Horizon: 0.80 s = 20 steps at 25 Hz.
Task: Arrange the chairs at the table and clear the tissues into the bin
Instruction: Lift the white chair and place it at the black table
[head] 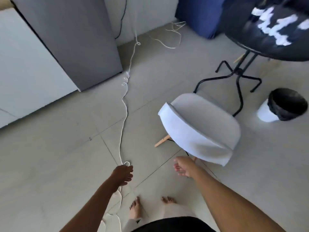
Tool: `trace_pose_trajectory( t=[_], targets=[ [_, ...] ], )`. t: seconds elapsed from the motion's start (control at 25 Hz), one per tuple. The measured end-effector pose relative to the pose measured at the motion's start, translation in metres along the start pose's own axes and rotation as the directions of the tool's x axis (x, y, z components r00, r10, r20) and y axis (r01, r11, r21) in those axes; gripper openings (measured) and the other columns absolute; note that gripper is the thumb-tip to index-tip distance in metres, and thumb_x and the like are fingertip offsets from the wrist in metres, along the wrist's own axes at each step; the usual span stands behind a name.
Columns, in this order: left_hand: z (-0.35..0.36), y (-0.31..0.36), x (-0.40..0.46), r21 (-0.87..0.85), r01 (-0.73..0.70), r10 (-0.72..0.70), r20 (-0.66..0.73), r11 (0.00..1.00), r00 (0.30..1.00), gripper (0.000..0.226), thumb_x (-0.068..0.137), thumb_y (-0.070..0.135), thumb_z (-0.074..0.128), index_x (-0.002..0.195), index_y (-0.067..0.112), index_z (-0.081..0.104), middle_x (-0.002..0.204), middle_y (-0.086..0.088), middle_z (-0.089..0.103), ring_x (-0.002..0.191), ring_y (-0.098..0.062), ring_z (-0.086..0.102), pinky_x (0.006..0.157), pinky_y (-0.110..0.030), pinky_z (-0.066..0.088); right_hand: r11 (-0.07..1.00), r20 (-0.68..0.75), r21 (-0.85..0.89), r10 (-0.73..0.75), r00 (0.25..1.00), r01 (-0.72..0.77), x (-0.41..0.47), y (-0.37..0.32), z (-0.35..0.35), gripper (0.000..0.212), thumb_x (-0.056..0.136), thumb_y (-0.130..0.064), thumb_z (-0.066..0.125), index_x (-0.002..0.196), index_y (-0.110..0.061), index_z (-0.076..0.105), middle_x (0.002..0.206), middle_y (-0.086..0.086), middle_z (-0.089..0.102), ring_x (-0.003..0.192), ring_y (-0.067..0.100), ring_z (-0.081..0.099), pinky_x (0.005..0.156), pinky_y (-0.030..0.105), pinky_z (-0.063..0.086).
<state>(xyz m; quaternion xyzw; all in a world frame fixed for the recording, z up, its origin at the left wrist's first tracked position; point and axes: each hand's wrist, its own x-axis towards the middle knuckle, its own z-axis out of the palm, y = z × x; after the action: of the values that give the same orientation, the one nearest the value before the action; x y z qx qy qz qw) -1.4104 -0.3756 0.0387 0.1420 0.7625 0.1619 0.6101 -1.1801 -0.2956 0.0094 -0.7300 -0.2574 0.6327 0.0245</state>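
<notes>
A white shell chair (200, 126) with wooden legs stands on the floor right of centre, its back towards me. A round black table (260, 42) at the upper right carries several white tissues (274, 25). Beside the table's black legs stands a white bin (282, 106) lined with a black bag. My right hand (183, 166) hovers just below the chair's backrest, fingers apart, holding nothing. Further left, my left hand (124, 174) hangs over the floor with loosely curled fingers and nothing in it.
A white cord (124, 114) runs along the floor from the back wall to my feet (135, 208). A grey cabinet (71, 41) and a white one stand at the left. Something blue (200, 15) sits at the back.
</notes>
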Motion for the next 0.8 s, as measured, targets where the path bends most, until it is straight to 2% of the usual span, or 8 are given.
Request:
trace_pose_trajectory(
  t=[0.08, 0.16, 0.32, 0.44, 0.52, 0.64, 0.72, 0.8],
  targets=[
    [-0.012, 0.023, 0.009, 0.106, -0.042, 0.03, 0.12, 0.993, 0.992, 0.025, 0.095, 0.022, 0.05, 0.071, 0.015, 0.049, 0.065, -0.003, 0.046, 0.055, -0.013, 0.038, 0.053, -0.021, 0.024, 0.984, -0.048, 0.175, 0.025, 0.999, -0.016, -0.015, 0.015, -0.01, 0.005, 0.088, -0.016, 0.046, 0.089, -0.015, 0.051, 0.068, 0.004, 0.054, 0.055, 0.016, 0.05, 0.057, 0.023, 0.043],
    [-0.017, 0.048, 0.019, 0.181, -0.083, 0.045, 0.205, 0.98, 0.978, 0.023, 0.095, 0.025, 0.051, 0.074, 0.014, 0.051, 0.069, -0.004, 0.049, 0.058, -0.014, 0.043, 0.056, -0.022, 0.028, 0.943, -0.095, 0.332, 0.034, 0.995, -0.001, -0.026, 0.031, -0.028, 0.012, 0.09, -0.018, 0.048, 0.102, -0.016, 0.05, 0.076, 0.007, 0.057, 0.062, 0.018, 0.053, 0.061, 0.026, 0.046],
    [-0.009, 0.112, 0.048, 0.25, -0.163, 0.097, 0.256, 0.955, 0.962, 0.023, 0.096, 0.029, 0.05, 0.087, 0.01, 0.058, 0.08, -0.009, 0.059, 0.069, -0.02, 0.055, 0.066, -0.026, 0.04, 0.781, -0.197, 0.623, 0.099, 0.976, 0.047, -0.046, 0.053, -0.077, 0.015, 0.094, -0.018, 0.045, 0.088, -0.01, 0.055, 0.078, 0.009, 0.057, 0.067, 0.022, 0.054, 0.068, 0.034, 0.045],
    [0.01, 0.17, 0.068, 0.213, -0.194, 0.137, 0.254, 0.958, 0.957, 0.028, 0.096, 0.034, 0.048, 0.104, 0.008, 0.054, 0.083, -0.009, 0.059, 0.073, -0.021, 0.057, 0.072, -0.034, 0.047, 0.634, -0.259, 0.766, 0.155, 0.954, 0.105, -0.049, 0.057, -0.115, 0.015, 0.097, -0.017, 0.04, 0.099, -0.006, 0.051, 0.077, 0.013, 0.054, 0.066, 0.024, 0.05, 0.066, 0.035, 0.045],
    [0.026, 0.206, 0.073, 0.097, -0.189, 0.161, 0.242, 0.977, 0.957, 0.036, 0.097, 0.038, 0.043, 0.116, 0.009, 0.051, 0.089, -0.012, 0.059, 0.082, -0.027, 0.06, 0.083, -0.044, 0.047, 0.534, -0.261, 0.835, 0.172, 0.95, 0.133, -0.049, 0.05, -0.136, 0.017, 0.097, -0.018, 0.041, 0.106, -0.005, 0.049, 0.086, 0.018, 0.055, 0.07, 0.028, 0.05, 0.07, 0.036, 0.046],
    [0.047, 0.246, 0.081, -0.015, -0.168, 0.166, 0.231, 0.986, 0.959, 0.054, 0.097, 0.046, 0.036, 0.139, 0.011, 0.041, 0.131, -0.02, 0.051, 0.126, -0.038, 0.049, 0.098, -0.058, 0.039, 0.398, -0.235, 0.905, 0.173, 0.957, 0.15, -0.042, 0.037, -0.157, 0.041, 0.093, -0.027, 0.054, 0.129, -0.008, 0.047, 0.135, 0.017, 0.046, 0.121, 0.035, 0.048, 0.104, 0.044, 0.04],
    [0.057, 0.263, 0.084, -0.042, -0.128, 0.134, 0.215, 0.991, 0.968, 0.059, 0.095, 0.047, 0.041, 0.145, 0.017, 0.034, 0.147, -0.021, 0.038, 0.135, -0.041, 0.039, 0.098, -0.064, 0.036, 0.347, -0.214, 0.927, 0.177, 0.96, 0.143, -0.037, 0.028, -0.163, 0.067, 0.088, -0.033, 0.062, 0.144, -0.011, 0.034, 0.151, 0.009, 0.032, 0.14, 0.033, 0.031, 0.112, 0.049, 0.032],
    [0.068, 0.278, 0.089, -0.024, -0.053, 0.057, 0.211, 0.998, 0.976, 0.063, 0.092, 0.043, 0.05, 0.147, 0.02, 0.029, 0.152, -0.021, 0.03, 0.136, -0.044, 0.035, 0.098, -0.068, 0.035, 0.301, -0.166, 0.948, 0.199, 0.966, 0.101, -0.029, 0.021, -0.167, 0.085, 0.082, -0.036, 0.069, 0.15, -0.014, 0.023, 0.157, 0.007, 0.021, 0.145, 0.033, 0.024, 0.113, 0.05, 0.029]
  ],
)
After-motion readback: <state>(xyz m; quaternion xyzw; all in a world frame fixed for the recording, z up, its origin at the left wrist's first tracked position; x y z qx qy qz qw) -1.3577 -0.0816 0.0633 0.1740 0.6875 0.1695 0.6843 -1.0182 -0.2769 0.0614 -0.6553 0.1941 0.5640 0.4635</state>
